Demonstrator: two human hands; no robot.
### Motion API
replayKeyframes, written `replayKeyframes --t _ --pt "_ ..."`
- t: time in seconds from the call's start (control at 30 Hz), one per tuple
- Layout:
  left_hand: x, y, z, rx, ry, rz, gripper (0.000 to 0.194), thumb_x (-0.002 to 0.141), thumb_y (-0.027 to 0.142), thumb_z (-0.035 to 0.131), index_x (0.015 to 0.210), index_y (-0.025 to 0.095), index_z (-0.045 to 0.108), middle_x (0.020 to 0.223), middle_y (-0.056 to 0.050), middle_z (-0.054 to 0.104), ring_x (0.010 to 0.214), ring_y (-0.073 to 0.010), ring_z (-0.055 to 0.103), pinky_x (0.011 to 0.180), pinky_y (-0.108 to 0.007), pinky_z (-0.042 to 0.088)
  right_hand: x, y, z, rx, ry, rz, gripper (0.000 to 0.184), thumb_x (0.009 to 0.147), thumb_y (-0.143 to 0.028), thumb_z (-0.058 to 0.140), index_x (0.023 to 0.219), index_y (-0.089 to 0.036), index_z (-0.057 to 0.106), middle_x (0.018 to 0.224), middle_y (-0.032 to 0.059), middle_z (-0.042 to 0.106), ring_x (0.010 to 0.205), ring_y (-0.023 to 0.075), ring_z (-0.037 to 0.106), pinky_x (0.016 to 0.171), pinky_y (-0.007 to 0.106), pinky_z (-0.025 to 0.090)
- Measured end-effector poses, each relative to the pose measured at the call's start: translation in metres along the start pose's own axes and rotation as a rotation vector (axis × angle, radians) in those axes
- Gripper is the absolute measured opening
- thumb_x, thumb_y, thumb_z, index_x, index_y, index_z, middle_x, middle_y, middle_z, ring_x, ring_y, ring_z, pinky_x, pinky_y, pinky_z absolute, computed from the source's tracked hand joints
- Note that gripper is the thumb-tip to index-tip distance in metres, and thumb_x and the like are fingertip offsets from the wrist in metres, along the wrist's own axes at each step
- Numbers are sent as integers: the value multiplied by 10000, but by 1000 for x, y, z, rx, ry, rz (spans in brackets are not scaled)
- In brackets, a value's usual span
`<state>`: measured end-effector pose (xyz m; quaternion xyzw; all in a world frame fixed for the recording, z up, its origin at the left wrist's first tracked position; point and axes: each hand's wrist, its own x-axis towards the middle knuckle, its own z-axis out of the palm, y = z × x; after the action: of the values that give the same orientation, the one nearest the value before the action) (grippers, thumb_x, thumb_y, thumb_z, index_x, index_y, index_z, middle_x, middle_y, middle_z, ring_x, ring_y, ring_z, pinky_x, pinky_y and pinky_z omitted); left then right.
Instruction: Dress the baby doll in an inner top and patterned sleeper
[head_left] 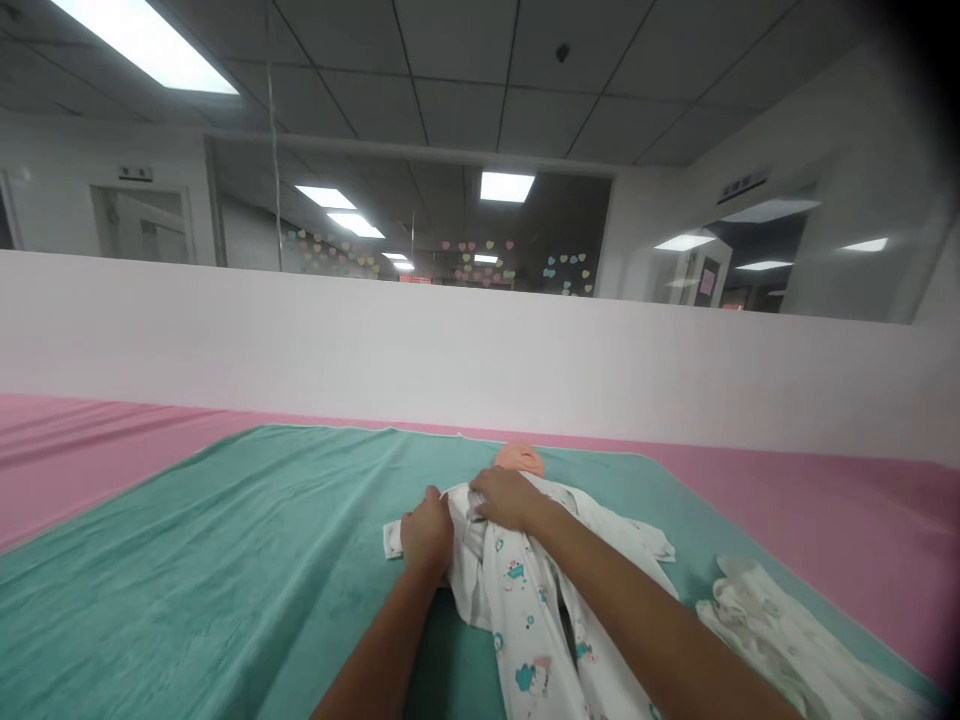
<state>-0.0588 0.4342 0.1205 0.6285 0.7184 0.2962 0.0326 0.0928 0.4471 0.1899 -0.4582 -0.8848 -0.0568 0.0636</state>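
The left hand (428,532) is closed around the left side of a white printed garment (517,580); the right hand (506,498), fingers bent, grips its cloth at the far end, just on the near side of a doll's head (520,458). The garment lies on a green sheet (262,560), its right part hidden by the right forearm. Pale crumpled cloth (787,630) lies near right; a white wall (450,350) stands beyond.

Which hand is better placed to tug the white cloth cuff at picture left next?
Probably the left hand: it's beside that cuff; the right hand is farther, near the peach, rounded doll head.
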Motion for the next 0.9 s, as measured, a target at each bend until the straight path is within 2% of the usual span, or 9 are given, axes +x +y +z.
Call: replayKeyframes --t 0.1,0.27,0.37,0.5,0.6,0.7,0.8,0.9 --pt "1 -2 -1 -26 -1 -29 295 918 356 192 889 182 428 749 -85 633 774 -253 606 711 -338 332 18 -6 1 -33 -64 0 241 686 -335 587 890 -209 612 956 59 627 886 221 561 678 290 410" --pt "1 -3 0 -105 38 -94 261 916 332 191 881 187 404 798 -98 637 762 -247 606 673 -321 337 19 -5 10 -61 1 64 395 685 -452 606 963 -173 574 1002 91 596 878 226 555 650 285 393" --pt "1 -2 1 -135 85 -129 270 915 340 170 871 191 391 830 -103 637 749 -245 602 633 -312 333 16 -1 14 -54 -14 -8 301 730 -436 554 935 -219 588 1007 46 608 905 202 556 681 275 385" --pt "0 -2 2 -154 88 -135 270 909 358 169 847 197 377 747 -80 626 742 -254 602 649 -324 338 27 1 24 -59 -115 -116 185 725 -341 525 875 -275 608 930 -10 648 842 185 593 659 276 391" --pt "1 -2 4 -122 75 -129 246 900 352 198 835 197 378 702 -71 616 757 -266 605 678 -340 342 40 -3 33 -96 -159 -137 247 693 -331 536 920 -255 600 938 24 656 803 217 608 654 316 412" --pt "3 -3 5 -106 88 -128 237 894 352 213 831 197 380 735 -78 620 774 -269 605 674 -343 345 45 -8 39 -141 -149 -128 247 724 -315 495 923 -209 594 942 78 652 834 254 607 685 364 423" --pt "4 -5 6 -141 93 -167 260 894 366 200 828 198 387 774 -80 619 761 -257 601 630 -326 347 41 -8 34 -168 -152 -109 241 775 -342 441 896 -204 598 866 86 656 810 255 611 695 380 427" --pt "4 -7 6 -192 79 -221 287 891 399 199 824 203 397 758 -68 611 704 -249 590 563 -311 339 33 -4 19 -184 -162 -91 276 791 -409 434 895 -215 599 859 81 653 794 247 608 699 378 429"
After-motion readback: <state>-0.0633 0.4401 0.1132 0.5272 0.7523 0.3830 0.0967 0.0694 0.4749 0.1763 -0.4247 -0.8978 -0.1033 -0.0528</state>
